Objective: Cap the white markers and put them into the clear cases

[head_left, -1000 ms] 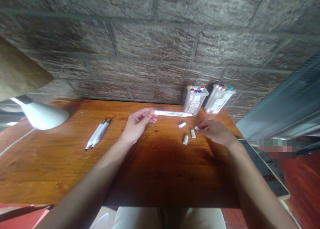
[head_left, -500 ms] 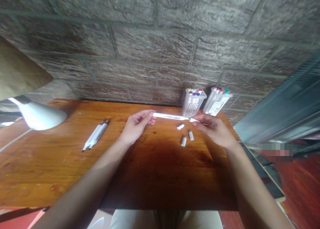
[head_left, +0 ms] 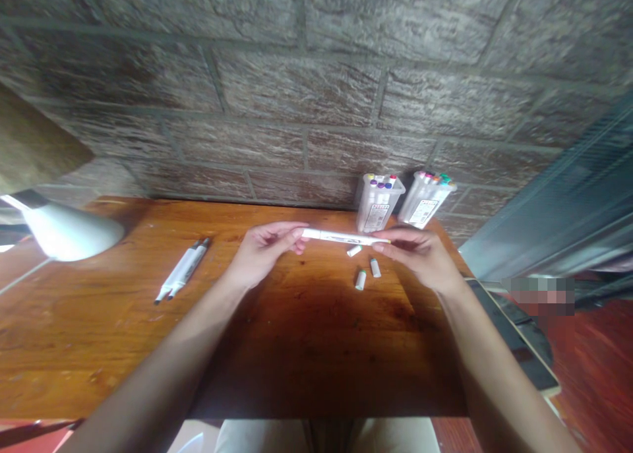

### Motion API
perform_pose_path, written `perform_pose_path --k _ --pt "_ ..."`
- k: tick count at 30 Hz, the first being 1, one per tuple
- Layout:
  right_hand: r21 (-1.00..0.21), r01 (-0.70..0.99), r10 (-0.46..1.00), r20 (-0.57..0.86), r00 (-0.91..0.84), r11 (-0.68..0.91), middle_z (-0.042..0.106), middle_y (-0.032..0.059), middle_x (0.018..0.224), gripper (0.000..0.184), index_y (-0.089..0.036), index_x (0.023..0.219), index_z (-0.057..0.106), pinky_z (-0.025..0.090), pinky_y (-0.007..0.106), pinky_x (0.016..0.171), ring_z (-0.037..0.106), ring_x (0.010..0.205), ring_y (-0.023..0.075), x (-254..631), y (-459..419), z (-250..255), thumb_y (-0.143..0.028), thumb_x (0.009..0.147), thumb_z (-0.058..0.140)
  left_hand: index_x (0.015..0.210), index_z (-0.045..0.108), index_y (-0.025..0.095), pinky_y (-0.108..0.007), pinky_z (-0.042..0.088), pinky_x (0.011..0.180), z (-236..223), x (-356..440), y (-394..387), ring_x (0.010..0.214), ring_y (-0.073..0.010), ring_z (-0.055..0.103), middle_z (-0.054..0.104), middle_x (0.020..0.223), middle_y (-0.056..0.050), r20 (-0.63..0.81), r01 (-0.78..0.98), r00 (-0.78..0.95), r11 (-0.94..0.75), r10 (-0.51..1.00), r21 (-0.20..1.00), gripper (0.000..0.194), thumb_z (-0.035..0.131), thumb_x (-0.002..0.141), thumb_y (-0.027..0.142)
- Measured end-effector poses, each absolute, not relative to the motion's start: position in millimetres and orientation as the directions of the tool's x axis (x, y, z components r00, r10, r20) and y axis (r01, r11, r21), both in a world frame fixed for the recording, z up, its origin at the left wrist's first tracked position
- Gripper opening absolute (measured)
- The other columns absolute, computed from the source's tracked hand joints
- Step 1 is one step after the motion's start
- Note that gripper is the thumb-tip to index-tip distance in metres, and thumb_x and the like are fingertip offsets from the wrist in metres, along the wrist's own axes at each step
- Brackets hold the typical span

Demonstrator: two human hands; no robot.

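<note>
A white marker (head_left: 341, 237) is held level above the wooden table. My left hand (head_left: 270, 248) is closed on its left end, thumb and fingers pinching it. At the other end, my right hand (head_left: 413, 247) pinches a cap (head_left: 387, 242) with a yellowish bit showing. Fingers partly hide that end, so I cannot tell whether the cap is seated. Just below lie three loose white caps: one (head_left: 355, 250) close under the marker, a greyish-ended one (head_left: 376, 268) and a green-ended one (head_left: 361, 280).
Two clear marker boxes, one (head_left: 378, 209) behind the marker and another (head_left: 424, 206) to its right, hold several colour-ended markers. Two markers (head_left: 182, 271) lie at left on the table (head_left: 297, 347). A lamp (head_left: 74, 232) stands far left, before a brick wall (head_left: 247, 97).
The cap in my right hand and the marker's right tip have come together, and the gap between them no longer shows. The view has shifted slightly.
</note>
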State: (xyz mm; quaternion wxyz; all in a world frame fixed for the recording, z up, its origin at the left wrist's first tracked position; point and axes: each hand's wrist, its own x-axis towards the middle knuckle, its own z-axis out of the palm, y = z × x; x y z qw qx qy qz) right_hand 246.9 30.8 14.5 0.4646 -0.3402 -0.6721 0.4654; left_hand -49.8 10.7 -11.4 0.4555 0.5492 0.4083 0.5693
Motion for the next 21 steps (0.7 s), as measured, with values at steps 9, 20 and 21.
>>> perform_pose_path --k 9,20,21 --pt "-0.909 0.012 0.880 0.401 -0.256 0.418 0.077 0.0022 0.085 0.017 -0.027 0.089 0.081 0.056 0.027 0.069 0.067 0.071 0.0128 244.0 30.9 17.0 -0.026 0.072 0.083 0.093 0.074 0.015 -0.025 0.050 0.060 -13.3 -32.2 5.3 0.061 -0.0113 0.061 0.072 0.075 -0.003 0.215 -0.214 0.022 -0.206 0.976 0.955 0.027 0.079 0.078 0.037" --pt "-0.966 -0.247 0.984 0.113 -0.137 0.076 0.064 0.0013 0.058 0.048 -0.018 0.072 0.076 0.039 0.024 0.041 0.049 0.043 0.0091 232.0 37.5 9.3 -0.065 0.077 0.067 0.095 0.068 0.015 -0.022 0.037 0.057 -18.3 -25.1 3.0 0.055 -0.0076 0.047 0.057 0.063 0.003 0.307 -0.162 0.068 -0.293 0.949 0.942 0.022 0.067 0.089 0.036" --pt "-0.963 -0.263 0.989 0.086 -0.118 0.052 0.059 -0.0005 0.054 0.051 -0.018 0.068 0.073 0.032 0.023 0.036 0.044 0.039 0.0080 229.7 37.9 8.1 -0.068 0.077 0.065 0.094 0.068 0.015 -0.022 0.037 0.057 -19.5 -23.9 2.2 0.056 -0.0076 0.048 0.058 0.064 0.002 0.300 -0.151 0.086 -0.286 0.950 0.946 0.022 0.067 0.089 0.036"
